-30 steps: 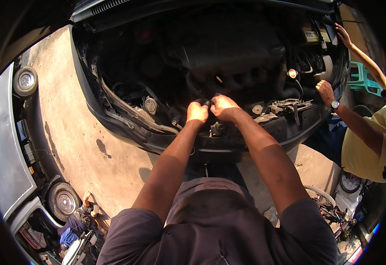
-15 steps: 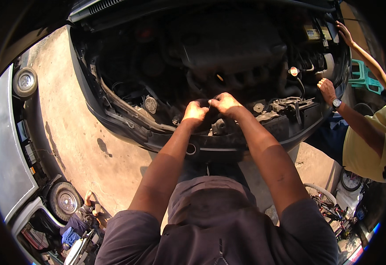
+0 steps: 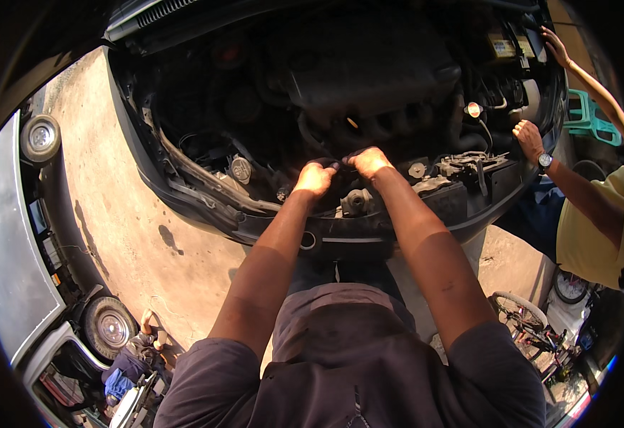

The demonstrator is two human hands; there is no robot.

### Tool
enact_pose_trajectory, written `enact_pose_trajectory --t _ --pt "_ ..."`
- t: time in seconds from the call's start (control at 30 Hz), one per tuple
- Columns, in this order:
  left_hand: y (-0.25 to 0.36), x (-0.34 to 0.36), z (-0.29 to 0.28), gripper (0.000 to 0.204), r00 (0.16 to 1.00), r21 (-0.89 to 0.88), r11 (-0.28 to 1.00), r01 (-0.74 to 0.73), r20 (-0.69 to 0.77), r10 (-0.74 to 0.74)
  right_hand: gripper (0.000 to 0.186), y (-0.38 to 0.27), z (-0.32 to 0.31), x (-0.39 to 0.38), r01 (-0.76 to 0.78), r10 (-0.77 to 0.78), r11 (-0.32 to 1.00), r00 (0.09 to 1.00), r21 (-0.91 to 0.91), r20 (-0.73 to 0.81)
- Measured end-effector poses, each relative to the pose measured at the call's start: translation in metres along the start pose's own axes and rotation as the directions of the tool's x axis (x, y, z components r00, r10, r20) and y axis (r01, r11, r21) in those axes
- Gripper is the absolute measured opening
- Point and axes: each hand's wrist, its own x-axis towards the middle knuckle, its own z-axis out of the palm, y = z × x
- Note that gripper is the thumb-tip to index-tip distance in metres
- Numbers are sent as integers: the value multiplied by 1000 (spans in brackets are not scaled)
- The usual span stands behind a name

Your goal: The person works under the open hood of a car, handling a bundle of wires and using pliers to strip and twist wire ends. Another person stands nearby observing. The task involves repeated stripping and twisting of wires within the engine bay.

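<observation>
I lean over the open engine bay (image 3: 369, 78) of a dark car. My left hand (image 3: 314, 178) and my right hand (image 3: 369, 161) are side by side at the front of the bay, both closed around a dark hose-like part (image 3: 337, 161) that runs between them. Just below my hands sits a grey metal fitting (image 3: 355, 202). What exactly the part connects to is hidden in shadow.
Another person in a yellow shirt (image 3: 597, 228) stands at the right, one hand (image 3: 528, 137) on the bay's edge, the other (image 3: 554, 44) raised higher. A silver car (image 3: 12, 242) is parked at the left. A bicycle (image 3: 526, 321) lies lower right. Bare concrete ground (image 3: 134, 235) lies between the cars.
My two hands have shifted slightly up and to the right over the engine's front, staying closed together on the dark part. The other person's lower hand stays at the bay edge.
</observation>
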Motion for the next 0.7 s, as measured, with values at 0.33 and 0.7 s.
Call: enact_pose_trajectory --t 0.33,0.7 --pt "21 -17 24 31 923 332 943 -18 -358 143 22 -1 -2 -7 2 -3 999 1000 -34 -5" --pt "21 -19 6 24 986 101 990 -96 -126 109 32 -21 -3 -23 126 -115 930 992 -345 52"
